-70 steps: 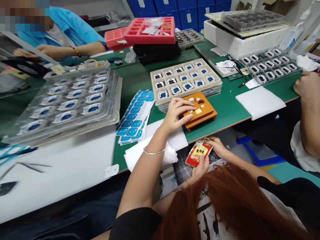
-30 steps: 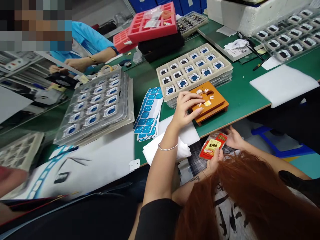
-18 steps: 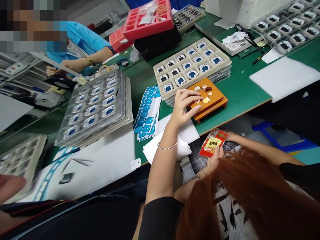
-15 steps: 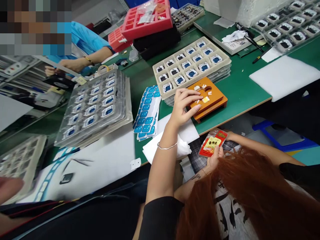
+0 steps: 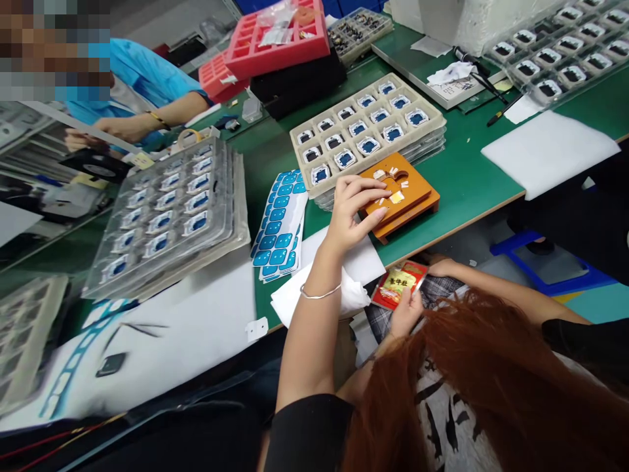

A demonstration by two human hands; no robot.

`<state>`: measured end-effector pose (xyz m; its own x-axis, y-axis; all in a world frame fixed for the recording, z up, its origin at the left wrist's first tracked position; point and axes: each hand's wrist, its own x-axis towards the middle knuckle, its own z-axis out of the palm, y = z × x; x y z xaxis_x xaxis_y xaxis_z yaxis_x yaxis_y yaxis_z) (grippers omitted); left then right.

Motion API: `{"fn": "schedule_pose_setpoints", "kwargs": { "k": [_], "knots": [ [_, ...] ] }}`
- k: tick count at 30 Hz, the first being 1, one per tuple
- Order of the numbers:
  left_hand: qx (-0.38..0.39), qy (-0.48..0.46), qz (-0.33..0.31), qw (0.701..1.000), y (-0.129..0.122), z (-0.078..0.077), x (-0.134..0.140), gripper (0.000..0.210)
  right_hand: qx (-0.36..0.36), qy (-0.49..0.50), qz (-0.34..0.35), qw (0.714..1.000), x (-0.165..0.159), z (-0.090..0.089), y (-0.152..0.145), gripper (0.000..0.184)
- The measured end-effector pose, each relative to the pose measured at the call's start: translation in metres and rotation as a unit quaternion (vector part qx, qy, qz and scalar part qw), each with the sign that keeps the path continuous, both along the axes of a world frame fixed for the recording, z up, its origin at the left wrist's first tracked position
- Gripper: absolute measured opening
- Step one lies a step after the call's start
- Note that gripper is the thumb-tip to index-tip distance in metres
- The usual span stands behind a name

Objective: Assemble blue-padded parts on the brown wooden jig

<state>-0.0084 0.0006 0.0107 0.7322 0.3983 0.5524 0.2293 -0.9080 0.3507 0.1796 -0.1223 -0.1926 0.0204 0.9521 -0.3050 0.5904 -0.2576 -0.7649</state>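
Observation:
My left hand [image 5: 351,206], with a silver bangle at the wrist, rests at the left side of an orange fixture block [image 5: 415,196]. Its fingers are apart and stretched over the block, where small white pieces and a yellow square [image 5: 396,196] lie; nothing shows in its grasp. My right hand [image 5: 441,267] is low over my lap, beside the right edge of a red snack packet [image 5: 393,288]. Its fingers are partly hidden, so a grip on the packet cannot be made out. Another person's hand [image 5: 407,311] holds the packet from below, its arm passing under my left arm.
Stacked trays of white-and-blue parts [image 5: 366,124] stand behind the block. Blue sticker sheets [image 5: 279,219] and another tray stack [image 5: 167,210] lie left. White foam [image 5: 550,154] is at the right table edge. A co-worker in blue [image 5: 147,85] works across the table.
The view has turned slightly, shifting everything left. The packet, the hand holding it and my right hand have moved a little further left. My left hand keeps its place on the block.

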Motion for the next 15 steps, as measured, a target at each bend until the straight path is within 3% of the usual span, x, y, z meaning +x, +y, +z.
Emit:
{"fn": "schedule_pose_setpoints", "kwargs": {
  "k": [3, 9, 12, 15],
  "knots": [
    [0.001, -0.014, -0.009, 1.000, -0.001, 0.000, 0.000, 0.047, -0.061, -0.020, 0.073, 0.995, 0.000, 0.003, 0.001, 0.037],
    [-0.014, -0.021, -0.012, 1.000, -0.001, 0.000, 0.003, 0.046, -0.124, -0.071, 0.137, 0.980, 0.000, 0.010, 0.000, 0.058],
    [-0.021, -0.033, -0.026, 0.999, -0.003, 0.001, 0.003, 0.043, -0.114, -0.109, 0.196, 0.968, 0.006, 0.035, -0.007, 0.061],
    [-0.024, -0.022, -0.003, 0.999, -0.007, 0.000, 0.003, 0.043, -0.089, -0.129, 0.331, 0.931, 0.022, 0.083, -0.016, 0.056]
  ]
}}
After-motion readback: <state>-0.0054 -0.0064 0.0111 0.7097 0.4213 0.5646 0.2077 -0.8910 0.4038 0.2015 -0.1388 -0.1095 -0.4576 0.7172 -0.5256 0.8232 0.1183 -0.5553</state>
